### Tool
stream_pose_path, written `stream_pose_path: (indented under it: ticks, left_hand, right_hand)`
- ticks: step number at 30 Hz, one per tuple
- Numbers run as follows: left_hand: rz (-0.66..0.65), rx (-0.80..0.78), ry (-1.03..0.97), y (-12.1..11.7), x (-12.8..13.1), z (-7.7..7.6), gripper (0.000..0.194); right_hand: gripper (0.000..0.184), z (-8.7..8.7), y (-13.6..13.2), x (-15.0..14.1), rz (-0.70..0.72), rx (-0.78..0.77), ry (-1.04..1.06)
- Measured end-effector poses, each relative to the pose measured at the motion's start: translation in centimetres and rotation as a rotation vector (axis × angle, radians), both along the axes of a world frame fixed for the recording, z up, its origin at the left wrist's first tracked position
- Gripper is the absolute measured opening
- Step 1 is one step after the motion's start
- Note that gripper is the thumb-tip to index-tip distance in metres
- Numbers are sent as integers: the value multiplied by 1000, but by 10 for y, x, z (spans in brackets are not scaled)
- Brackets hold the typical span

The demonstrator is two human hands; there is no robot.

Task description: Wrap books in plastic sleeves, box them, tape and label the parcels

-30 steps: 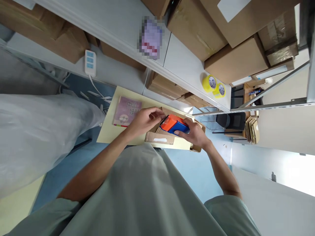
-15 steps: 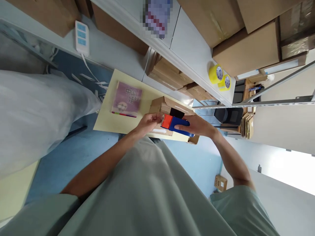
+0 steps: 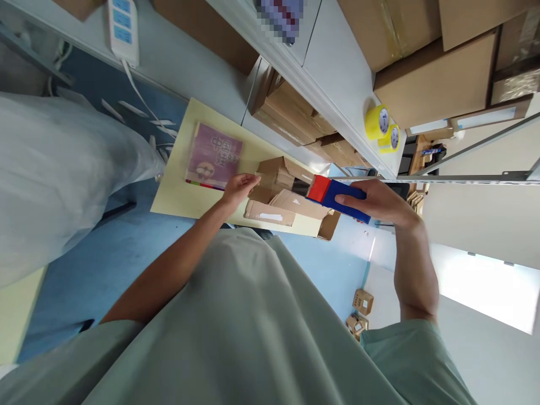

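Noted cream table (image 3: 175,194) across the middle, bearing cardboard box (image 3: 272,175) toward the right and purple booklet (image 3: 215,154) toward the left. Saw right hand (image 3: 377,201) clamped around red-and-blue tool (image 3: 333,197), with thumb across the blue side. Located tool by the box's right end (cannot tell whether touching). Recorded tool as long, flat-sided, deep blue over most of its length, bright red toward the left end, slanting nearer at right. Found left hand (image 3: 239,188) beside the box's left end; cannot tell whether pinching anything.
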State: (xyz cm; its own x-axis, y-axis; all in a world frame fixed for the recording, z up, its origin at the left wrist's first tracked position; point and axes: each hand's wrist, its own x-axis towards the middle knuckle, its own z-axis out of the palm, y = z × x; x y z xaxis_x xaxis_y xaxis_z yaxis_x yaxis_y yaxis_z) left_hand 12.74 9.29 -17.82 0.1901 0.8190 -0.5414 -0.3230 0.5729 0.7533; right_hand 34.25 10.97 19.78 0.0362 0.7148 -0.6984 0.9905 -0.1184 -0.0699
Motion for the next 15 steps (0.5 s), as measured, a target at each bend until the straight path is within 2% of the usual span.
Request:
stream_pose_path:
  ticks: [4,8,15]
  left_hand:
    - [-11,-46,-21,11,23,-9,48]
    - [-28,-51,58,17,35,-20,39]
    - [-18,93,174,8,55,-34,24]
  right_hand:
    - [74,-3,6,-10,-11,52,-40]
    - [76,-15,12,-8,-6,61,-81]
    - [71,-33,11,-12,-25,51,-71]
